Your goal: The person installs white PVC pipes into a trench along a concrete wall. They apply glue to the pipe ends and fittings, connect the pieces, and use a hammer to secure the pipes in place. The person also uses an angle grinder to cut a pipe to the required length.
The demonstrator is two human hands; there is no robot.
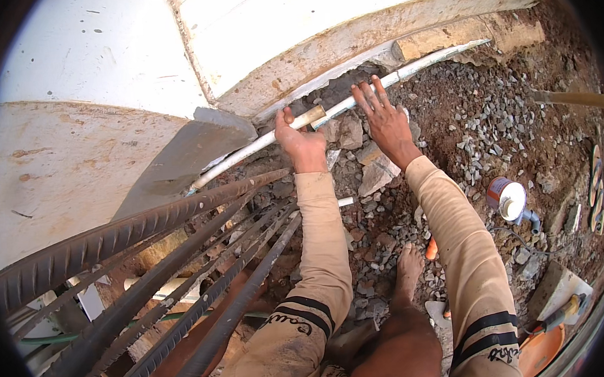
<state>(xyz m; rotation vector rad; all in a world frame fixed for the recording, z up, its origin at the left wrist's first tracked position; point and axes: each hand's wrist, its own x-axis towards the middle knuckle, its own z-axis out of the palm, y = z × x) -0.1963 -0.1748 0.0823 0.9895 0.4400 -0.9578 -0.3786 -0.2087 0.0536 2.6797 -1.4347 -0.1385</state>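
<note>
left pipe section (pixel 241 152): held near its right end by the left hand (pixel 303 147), stretched leftward along the foot of the ledge (pixel 308 64).
right pipe section (pixel 432 59): touched from above by the right hand's fingertips (pixel 377 80), extended rightward below the ledge.
broken stones (pixel 377 175): heaped below the pipe sections, between the forearms.
rebar rods (pixel 138 223): spread across the lower left, beside the left forearm (pixel 321 222).
gravel (pixel 491 108): scattered right of the right hand (pixel 389 124).
tin (pixel 510 200): placed right of the right forearm (pixel 456 213).
slippers (pixel 596 188): set farther right, beyond the tin.
</note>
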